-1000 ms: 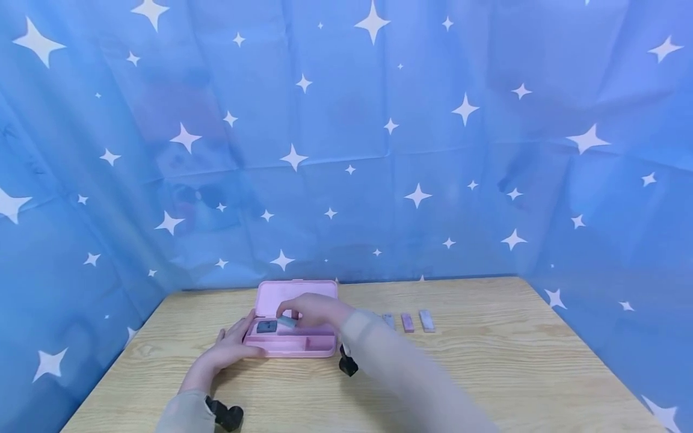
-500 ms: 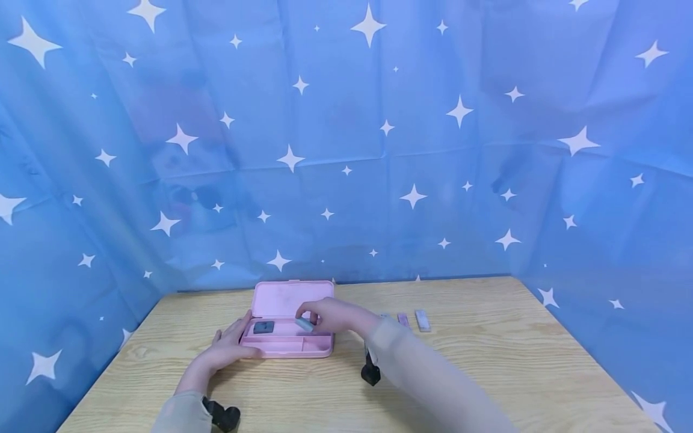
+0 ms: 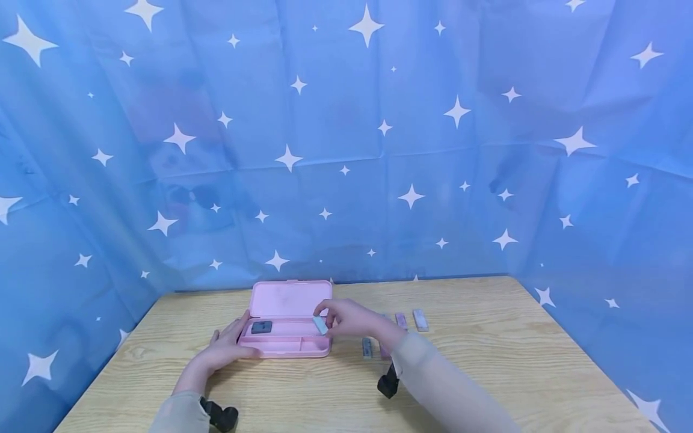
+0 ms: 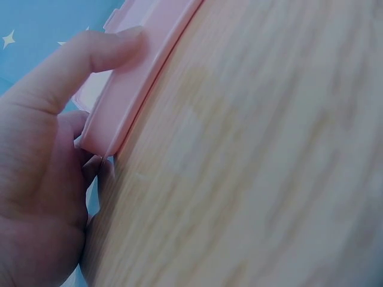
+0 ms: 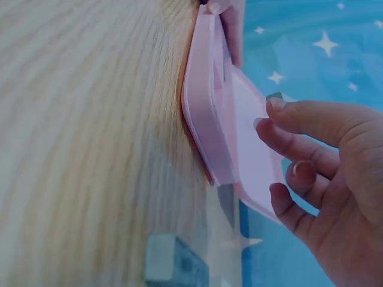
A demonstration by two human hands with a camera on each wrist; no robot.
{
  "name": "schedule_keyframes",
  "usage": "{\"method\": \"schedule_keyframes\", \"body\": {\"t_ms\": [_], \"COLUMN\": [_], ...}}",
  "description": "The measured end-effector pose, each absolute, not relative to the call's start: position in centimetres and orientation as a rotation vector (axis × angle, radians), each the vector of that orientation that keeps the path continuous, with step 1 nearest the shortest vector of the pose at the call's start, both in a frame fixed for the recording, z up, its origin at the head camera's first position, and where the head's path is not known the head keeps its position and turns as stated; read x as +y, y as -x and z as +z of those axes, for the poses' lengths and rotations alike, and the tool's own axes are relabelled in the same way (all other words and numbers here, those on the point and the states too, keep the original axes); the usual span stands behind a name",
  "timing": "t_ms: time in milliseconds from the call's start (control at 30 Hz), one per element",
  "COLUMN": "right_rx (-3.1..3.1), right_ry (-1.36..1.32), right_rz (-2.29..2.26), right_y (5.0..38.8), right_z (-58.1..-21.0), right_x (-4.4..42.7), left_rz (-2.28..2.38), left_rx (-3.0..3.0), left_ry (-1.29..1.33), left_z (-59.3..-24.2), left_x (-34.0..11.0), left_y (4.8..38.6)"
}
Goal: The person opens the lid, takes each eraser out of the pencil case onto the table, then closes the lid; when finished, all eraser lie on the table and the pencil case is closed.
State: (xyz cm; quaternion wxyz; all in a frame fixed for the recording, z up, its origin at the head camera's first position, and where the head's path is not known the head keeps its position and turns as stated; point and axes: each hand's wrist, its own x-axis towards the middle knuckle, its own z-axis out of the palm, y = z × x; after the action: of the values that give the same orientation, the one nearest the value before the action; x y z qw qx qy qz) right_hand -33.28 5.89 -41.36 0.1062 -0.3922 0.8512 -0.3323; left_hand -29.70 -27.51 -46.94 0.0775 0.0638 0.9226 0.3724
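An open pink pencil case (image 3: 271, 347) lies on the table with its lid raised at the back. My left hand (image 3: 222, 350) grips its left end; in the left wrist view the thumb (image 4: 119, 51) presses the front wall and the other fingers are partly hidden behind. My right hand (image 3: 349, 319) pinches a pale blue eraser-like block (image 3: 320, 325), tilted, over the right end of the case. Only a small bit of that block shows past the fingertips in the right wrist view. A dark grey block (image 3: 261, 327) lies in the back compartment, toward the left.
Right of the case lie a grey-blue block (image 3: 367, 347), a purple block (image 3: 401, 320) and a pale lilac block (image 3: 420, 320). Another purple block (image 3: 385, 352) is partly covered by my right wrist. A blue star-patterned curtain (image 3: 346, 120) hangs behind the wooden table (image 3: 303, 397).
My right hand has moved right with the pale blue block, from mid-case to its right end, turning the block more steeply. The left hand keeps its place on the case.
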Motion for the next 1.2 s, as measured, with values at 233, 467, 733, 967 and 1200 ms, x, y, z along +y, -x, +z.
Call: {"method": "schedule_keyframes", "body": {"t_ms": [233, 467, 733, 967, 1200], "right_rx": [2.486, 2.470, 2.525, 2.557, 2.524], "right_ry": [1.104, 1.055, 1.078, 0.953, 0.889], "right_rz": [-1.092, -1.153, -1.154, -1.172, -1.259], "right_y": [32.3, 31.2, 30.7, 30.0, 29.3], "right_z": [-42.3, -42.6, -42.8, -42.9, -42.9], "right_x": [7.7, 8.9, 10.9, 13.5, 15.7], "left_rz": [1.105, 1.097, 1.092, 1.089, 1.072], "left_rx": [2.770, 2.773, 2.763, 2.764, 2.766], "left_ry": [-0.205, -0.209, -0.205, -0.210, -0.208], "left_z": [-46.9, -46.7, -46.6, -46.6, -46.5], "left_x": [-27.5, -27.5, -27.4, -27.4, -27.4], "left_y": [29.7, 29.6, 29.5, 29.6, 29.4]}}
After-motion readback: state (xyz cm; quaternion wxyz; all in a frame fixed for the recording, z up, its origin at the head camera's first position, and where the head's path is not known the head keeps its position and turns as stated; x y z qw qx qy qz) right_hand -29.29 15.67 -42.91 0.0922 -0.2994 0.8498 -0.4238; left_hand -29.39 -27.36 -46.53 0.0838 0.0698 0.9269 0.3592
